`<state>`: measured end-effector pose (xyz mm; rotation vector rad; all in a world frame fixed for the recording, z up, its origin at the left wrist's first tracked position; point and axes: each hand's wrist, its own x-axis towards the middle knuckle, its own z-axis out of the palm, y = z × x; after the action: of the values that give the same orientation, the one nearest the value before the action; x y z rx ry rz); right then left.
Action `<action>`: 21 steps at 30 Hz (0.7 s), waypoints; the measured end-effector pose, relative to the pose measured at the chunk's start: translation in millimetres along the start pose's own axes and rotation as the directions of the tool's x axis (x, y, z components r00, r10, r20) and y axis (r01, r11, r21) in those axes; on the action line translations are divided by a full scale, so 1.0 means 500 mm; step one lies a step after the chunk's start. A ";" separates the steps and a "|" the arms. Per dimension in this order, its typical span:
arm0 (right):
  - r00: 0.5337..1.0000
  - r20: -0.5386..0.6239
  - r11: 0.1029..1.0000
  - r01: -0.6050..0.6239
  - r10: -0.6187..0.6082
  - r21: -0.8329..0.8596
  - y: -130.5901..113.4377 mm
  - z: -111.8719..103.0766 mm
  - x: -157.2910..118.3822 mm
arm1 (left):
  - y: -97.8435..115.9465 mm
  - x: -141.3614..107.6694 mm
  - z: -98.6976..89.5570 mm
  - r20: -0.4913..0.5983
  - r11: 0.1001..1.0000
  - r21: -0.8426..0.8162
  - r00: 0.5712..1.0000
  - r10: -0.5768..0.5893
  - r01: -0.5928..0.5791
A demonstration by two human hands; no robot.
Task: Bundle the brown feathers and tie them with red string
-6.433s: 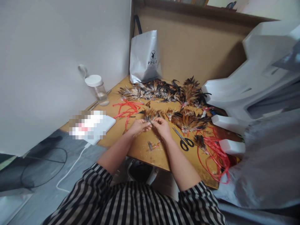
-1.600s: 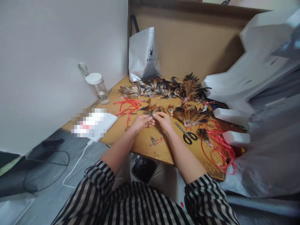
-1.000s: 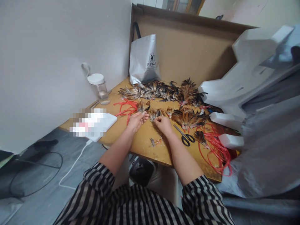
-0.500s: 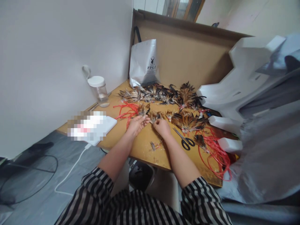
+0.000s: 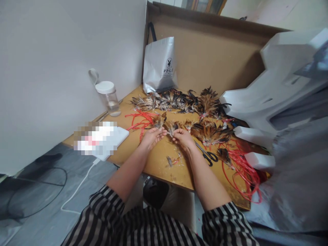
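Observation:
My left hand (image 5: 154, 137) and my right hand (image 5: 182, 137) meet close together over the middle of the table, fingertips pinched. Between them is a small brown feather bunch (image 5: 171, 127), its pale quill ends at my fingertips. Exactly which strands each hand grips is too small to make out. Just beyond my left fingers lies another brown and black feather bunch (image 5: 160, 120), beside red plastic strings (image 5: 140, 119). To the right of my right hand are a larger bunch of brown feathers (image 5: 211, 132) and black-handled scissors (image 5: 208, 155).
A long row of dark feathers (image 5: 174, 100) lies at the back before a silver bag (image 5: 159, 65). On the left stand a lidded jar (image 5: 109, 99) and a white device (image 5: 120, 136) with a cable. Tangled red strings (image 5: 246, 176) and white foam (image 5: 258, 160) line the right edge.
My right hand has shifted slightly right and turned, its fingertips now meeting my left ones at the quill ends. The whole view has moved a little.

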<state>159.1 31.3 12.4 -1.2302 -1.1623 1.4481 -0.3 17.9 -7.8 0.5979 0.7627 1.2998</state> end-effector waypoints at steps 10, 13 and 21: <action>0.996 0.052 0.977 -0.081 0.072 0.199 0.005 -0.013 -0.005 | -0.002 -0.007 0.006 0.039 0.998 0.065 0.999 -0.019 0.016; 0.994 0.048 0.965 -0.107 0.098 0.238 0.004 -0.015 -0.004 | -0.001 -0.013 0.014 0.058 0.994 0.107 0.998 -0.029 0.022; 0.996 0.052 0.952 -0.085 0.073 0.293 0.012 -0.021 0.006 | -0.003 -0.015 0.017 0.073 0.988 0.154 0.996 -0.046 0.034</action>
<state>168.7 34.1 5.3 -1.0518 -0.8903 1.6464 6.7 10.4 -2.5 0.7475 0.8119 1.1823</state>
